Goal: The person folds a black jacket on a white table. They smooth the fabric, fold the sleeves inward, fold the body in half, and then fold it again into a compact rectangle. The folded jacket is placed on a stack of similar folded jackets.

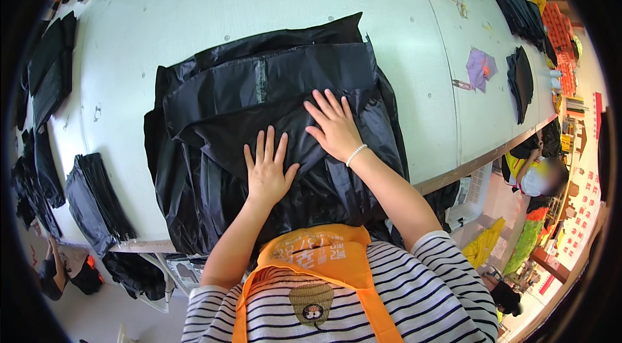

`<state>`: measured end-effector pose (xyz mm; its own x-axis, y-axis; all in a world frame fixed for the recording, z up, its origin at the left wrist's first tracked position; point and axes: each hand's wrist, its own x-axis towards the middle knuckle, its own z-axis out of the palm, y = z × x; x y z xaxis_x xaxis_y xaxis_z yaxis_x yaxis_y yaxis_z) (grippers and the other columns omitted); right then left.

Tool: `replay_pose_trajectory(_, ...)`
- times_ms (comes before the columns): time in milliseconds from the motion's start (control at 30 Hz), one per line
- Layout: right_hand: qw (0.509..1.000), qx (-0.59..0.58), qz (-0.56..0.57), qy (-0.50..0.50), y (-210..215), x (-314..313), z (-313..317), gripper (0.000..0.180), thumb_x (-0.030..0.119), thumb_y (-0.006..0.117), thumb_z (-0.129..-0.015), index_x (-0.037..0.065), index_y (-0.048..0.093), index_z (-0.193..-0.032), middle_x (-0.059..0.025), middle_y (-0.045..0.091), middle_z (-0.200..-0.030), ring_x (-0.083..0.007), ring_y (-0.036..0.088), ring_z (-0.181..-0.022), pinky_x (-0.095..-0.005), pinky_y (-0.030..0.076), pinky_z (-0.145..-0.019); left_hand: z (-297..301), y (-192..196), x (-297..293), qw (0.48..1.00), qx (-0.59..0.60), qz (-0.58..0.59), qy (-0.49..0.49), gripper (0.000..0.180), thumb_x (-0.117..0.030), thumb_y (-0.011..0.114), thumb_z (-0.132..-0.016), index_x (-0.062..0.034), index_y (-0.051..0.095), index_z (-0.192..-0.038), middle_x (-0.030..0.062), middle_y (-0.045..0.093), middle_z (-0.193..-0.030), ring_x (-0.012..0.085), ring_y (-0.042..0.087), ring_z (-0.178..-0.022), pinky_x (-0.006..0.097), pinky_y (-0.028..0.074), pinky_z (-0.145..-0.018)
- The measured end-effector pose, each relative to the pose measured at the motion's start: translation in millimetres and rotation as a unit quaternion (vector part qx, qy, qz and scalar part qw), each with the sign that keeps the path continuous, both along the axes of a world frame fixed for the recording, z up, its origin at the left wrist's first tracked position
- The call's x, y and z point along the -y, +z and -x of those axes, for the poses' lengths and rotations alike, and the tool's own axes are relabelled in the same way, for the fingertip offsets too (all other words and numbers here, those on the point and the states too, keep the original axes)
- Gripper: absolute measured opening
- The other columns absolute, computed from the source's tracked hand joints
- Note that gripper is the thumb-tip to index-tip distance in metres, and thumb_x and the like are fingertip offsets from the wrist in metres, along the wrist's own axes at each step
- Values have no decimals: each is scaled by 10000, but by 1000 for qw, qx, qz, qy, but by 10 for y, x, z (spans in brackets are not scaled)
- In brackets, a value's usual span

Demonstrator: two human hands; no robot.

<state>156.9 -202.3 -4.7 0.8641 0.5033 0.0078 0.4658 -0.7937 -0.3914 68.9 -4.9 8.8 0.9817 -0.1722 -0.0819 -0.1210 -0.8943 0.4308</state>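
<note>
Both the left hand (266, 171) and the right hand (335, 129) lie palm-down on glossy black fabric (278, 113), each grip flat and spread wide. The fabric sits in broad, wrinkled layers on the pale desk (194, 9), just in front of an orange apron (353, 265). Off to the right I see a crumpled purple cloth (480, 69); leftward, a folded black stack (97, 194).

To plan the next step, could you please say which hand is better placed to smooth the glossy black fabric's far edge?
Probably the right hand: it lies farther up the glossy black fabric, nearer that edge, than the left hand.
</note>
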Motion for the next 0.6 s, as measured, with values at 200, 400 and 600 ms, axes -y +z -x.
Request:
replay_pose_trajectory(200, 871, 62, -270, -407, 59, 330, -36, 562, 157, 699, -837, 5, 434, -1307, -187, 444, -1234, -312, 489, -1066, -394, 429, -924, -142, 278, -504, 970, 153, 29, 186, 658, -187, 708, -799, -61, 425, -1379, 213, 271, -1491, 404, 310, -1346, 483, 268, -1094)
replay_pose_trajectory(400, 691, -148, -580, -407, 29, 284, -370, 449, 124, 681, -868, -48, 517, -1249, -90, 631, -1118, -137, 585, -978, -261, 450, -892, -353, -213, -1227, 700, 68, 489, 516, 620, -284, 669, -902, 33, 393, -1358, 67, 497, -1183, 114, 514, -894, 241, 430, -789)
replay_pose_trajectory(600, 945, 74, -316, -41, 652, -665, -467, 445, 37, 665, -686, 93, 656, -1127, -125, 565, -1131, -324, 530, -1055, -407, 429, -924, -650, -145, -1436, 556, 28, 601, 574, 219, -125, 691, -869, -53, 623, -1065, -71, 529, -678, 30, 422, -489, 171, 310, -452)
